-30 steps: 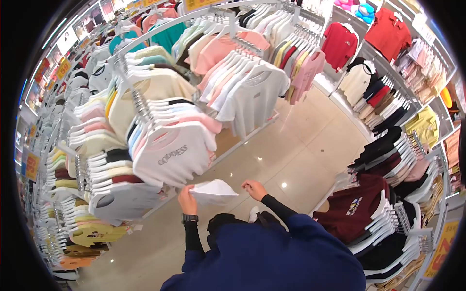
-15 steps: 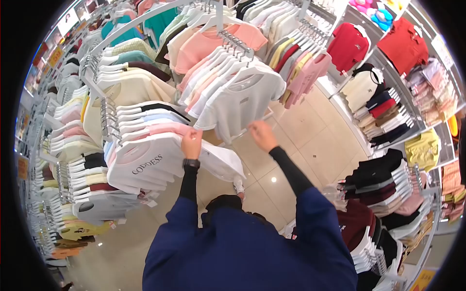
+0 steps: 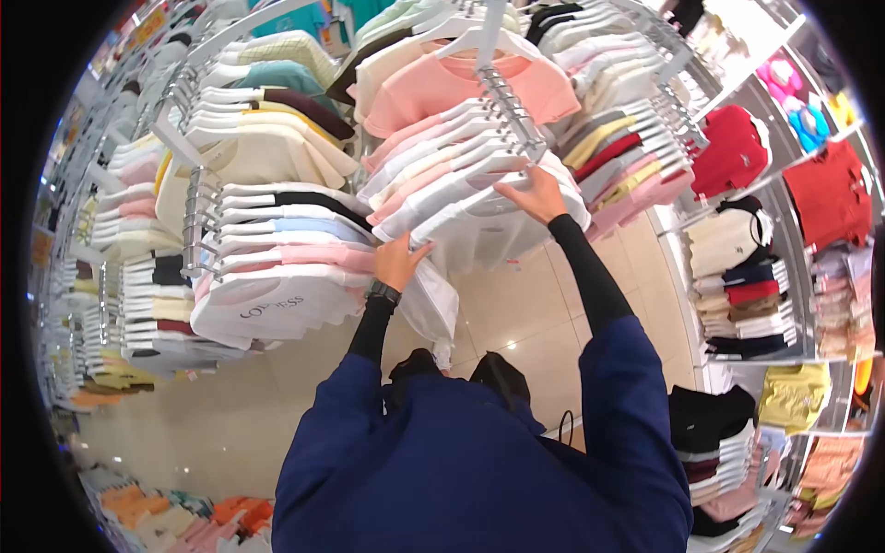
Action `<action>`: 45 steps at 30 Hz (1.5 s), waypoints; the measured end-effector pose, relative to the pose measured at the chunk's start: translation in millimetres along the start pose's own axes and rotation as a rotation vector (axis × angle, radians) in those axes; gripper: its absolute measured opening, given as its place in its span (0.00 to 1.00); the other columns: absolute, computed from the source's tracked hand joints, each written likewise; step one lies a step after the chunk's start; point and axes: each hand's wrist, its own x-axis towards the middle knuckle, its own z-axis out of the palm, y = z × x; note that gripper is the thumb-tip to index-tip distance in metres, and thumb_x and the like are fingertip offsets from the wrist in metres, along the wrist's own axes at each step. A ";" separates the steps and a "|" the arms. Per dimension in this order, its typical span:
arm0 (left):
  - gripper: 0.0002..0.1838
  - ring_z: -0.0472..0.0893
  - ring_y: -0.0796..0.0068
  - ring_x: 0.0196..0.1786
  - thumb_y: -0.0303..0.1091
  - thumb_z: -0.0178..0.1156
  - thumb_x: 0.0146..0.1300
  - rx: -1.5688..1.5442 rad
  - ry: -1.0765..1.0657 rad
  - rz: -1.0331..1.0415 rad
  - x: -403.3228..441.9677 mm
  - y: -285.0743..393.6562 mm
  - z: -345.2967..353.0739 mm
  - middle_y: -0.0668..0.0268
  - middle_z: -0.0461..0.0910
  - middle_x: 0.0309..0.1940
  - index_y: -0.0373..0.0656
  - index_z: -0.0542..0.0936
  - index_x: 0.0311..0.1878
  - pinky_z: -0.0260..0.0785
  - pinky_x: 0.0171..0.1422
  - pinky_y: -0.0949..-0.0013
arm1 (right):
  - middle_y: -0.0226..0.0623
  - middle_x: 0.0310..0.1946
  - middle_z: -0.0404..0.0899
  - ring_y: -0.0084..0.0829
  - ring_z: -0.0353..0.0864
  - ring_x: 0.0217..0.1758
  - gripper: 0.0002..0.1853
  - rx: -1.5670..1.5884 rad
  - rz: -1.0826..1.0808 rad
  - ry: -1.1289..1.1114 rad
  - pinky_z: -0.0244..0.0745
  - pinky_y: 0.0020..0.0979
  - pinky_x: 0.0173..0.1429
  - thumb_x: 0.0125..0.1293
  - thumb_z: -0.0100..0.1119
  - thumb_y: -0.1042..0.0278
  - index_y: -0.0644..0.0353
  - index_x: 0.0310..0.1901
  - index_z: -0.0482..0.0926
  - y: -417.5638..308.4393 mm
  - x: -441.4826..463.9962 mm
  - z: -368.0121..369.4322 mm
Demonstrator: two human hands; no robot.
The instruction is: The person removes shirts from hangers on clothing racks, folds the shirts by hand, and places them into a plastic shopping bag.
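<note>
A white T-shirt (image 3: 484, 230) hangs at the front of the middle rail, its chest print blurred. My right hand (image 3: 539, 196) is at its upper part near the hanger, thumb and fingers spread. At the shirt's left sleeve is my left hand (image 3: 398, 264), thumb and forefinger apart; whether it touches the cloth I cannot tell. Below that hand hangs a piece of white fabric (image 3: 431, 302). Left of it, a white T-shirt with dark lettering (image 3: 267, 309) fronts another row of hung shirts.
A peach T-shirt (image 3: 470, 88) hangs facing forward behind the middle row. Metal rail arms (image 3: 512, 111) jut toward me. Wall shelving with red shirts (image 3: 830, 189) stands on the right. A tiled floor (image 3: 590, 286) shows between the racks; folded clothes (image 3: 175, 516) lie lower left.
Both hands have moved up to the white T-shirt, and their fingers have opened from a curled shape. My view has shifted closer to the middle rail.
</note>
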 end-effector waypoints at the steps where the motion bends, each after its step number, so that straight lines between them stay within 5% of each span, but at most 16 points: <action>1: 0.25 0.80 0.45 0.29 0.57 0.60 0.61 -0.021 -0.026 -0.025 -4.1 9.3 -9.7 0.49 0.79 0.23 0.39 0.79 0.34 0.69 0.33 0.49 | 0.46 0.28 0.82 0.44 0.84 0.36 0.31 -0.014 -0.021 -0.006 0.76 0.38 0.44 0.49 0.72 0.40 0.66 0.38 0.82 1.1 3.5 -1.7; 7: 0.18 0.78 0.41 0.32 0.44 0.50 0.71 0.017 0.063 -0.142 -43.8 -45.2 22.3 0.47 0.79 0.26 0.39 0.81 0.38 0.67 0.36 0.45 | 0.44 0.29 0.84 0.41 0.85 0.37 0.27 0.106 -0.156 -0.109 0.76 0.35 0.44 0.49 0.75 0.45 0.67 0.32 0.83 14.5 11.2 -7.5; 11: 0.20 0.78 0.39 0.33 0.45 0.49 0.71 -0.049 0.181 -0.353 -82.6 -50.8 31.5 0.45 0.79 0.27 0.37 0.81 0.38 0.66 0.35 0.45 | 0.44 0.29 0.83 0.43 0.84 0.33 0.26 0.195 -0.263 -0.141 0.76 0.34 0.41 0.50 0.75 0.48 0.70 0.31 0.83 18.7 12.2 -13.0; 18: 0.23 0.80 0.41 0.33 0.48 0.47 0.71 0.113 0.071 -0.565 -140.5 -28.5 96.5 0.47 0.80 0.27 0.39 0.82 0.32 0.69 0.37 0.44 | 0.50 0.28 0.80 0.47 0.80 0.31 0.26 0.289 -0.258 -0.200 0.73 0.39 0.37 0.54 0.72 0.48 0.70 0.30 0.82 21.9 3.2 -5.0; 22: 0.19 0.80 0.43 0.34 0.48 0.50 0.69 0.138 -0.047 -0.524 -128.3 51.8 104.7 0.49 0.82 0.31 0.43 0.83 0.39 0.71 0.39 0.44 | 0.52 0.30 0.80 0.46 0.81 0.31 0.24 0.442 -0.351 -0.112 0.73 0.39 0.39 0.59 0.69 0.51 0.69 0.38 0.81 28.9 -1.0 17.5; 26: 0.15 0.80 0.43 0.34 0.46 0.54 0.66 0.105 0.022 -0.403 -128.9 89.2 112.0 0.52 0.82 0.31 0.47 0.83 0.44 0.72 0.40 0.45 | 0.43 0.35 0.83 0.41 0.83 0.41 0.24 0.487 -0.256 -0.433 0.75 0.38 0.49 0.59 0.67 0.58 0.66 0.52 0.75 54.5 -6.4 11.5; 30: 0.15 0.80 0.43 0.34 0.45 0.54 0.66 0.126 -0.035 -0.375 -142.8 110.2 111.5 0.51 0.82 0.30 0.46 0.83 0.42 0.72 0.39 0.45 | 0.41 0.41 0.84 0.39 0.84 0.45 0.26 0.435 -0.228 -0.538 0.75 0.37 0.52 0.57 0.67 0.59 0.63 0.54 0.74 130.1 -36.9 25.7; 33: 0.15 0.79 0.43 0.33 0.44 0.55 0.66 0.117 -0.067 -0.355 -150.9 142.9 82.5 0.49 0.80 0.28 0.42 0.83 0.37 0.70 0.37 0.46 | 0.44 0.41 0.83 0.36 0.84 0.48 0.23 0.373 0.018 -0.587 0.77 0.36 0.51 0.57 0.68 0.61 0.63 0.51 0.74 151.1 -80.0 3.1; 36: 0.19 0.78 0.43 0.29 0.43 0.56 0.67 0.126 -0.044 -0.342 -150.8 171.0 32.7 0.46 0.77 0.23 0.37 0.81 0.28 0.67 0.33 0.47 | 0.45 0.43 0.82 0.34 0.84 0.46 0.20 0.470 0.025 -0.538 0.78 0.35 0.49 0.58 0.67 0.67 0.63 0.50 0.74 195.8 -123.3 21.4; 39: 0.24 0.76 0.44 0.24 0.44 0.56 0.67 0.194 -0.012 -0.331 -154.4 191.4 -23.2 0.48 0.74 0.18 0.36 0.78 0.20 0.65 0.30 0.49 | 0.43 0.44 0.81 0.34 0.84 0.43 0.19 0.512 0.103 -0.227 0.79 0.34 0.47 0.57 0.65 0.72 0.62 0.51 0.73 203.3 -164.5 27.2; 45: 0.26 0.70 0.47 0.19 0.42 0.58 0.68 0.099 0.149 -0.293 -152.9 236.8 -129.6 0.49 0.69 0.14 0.34 0.71 0.16 0.59 0.26 0.54 | 0.42 0.46 0.77 0.37 0.80 0.45 0.22 0.586 0.102 -0.535 0.78 0.38 0.50 0.55 0.65 0.75 0.61 0.52 0.73 149.2 -211.1 48.6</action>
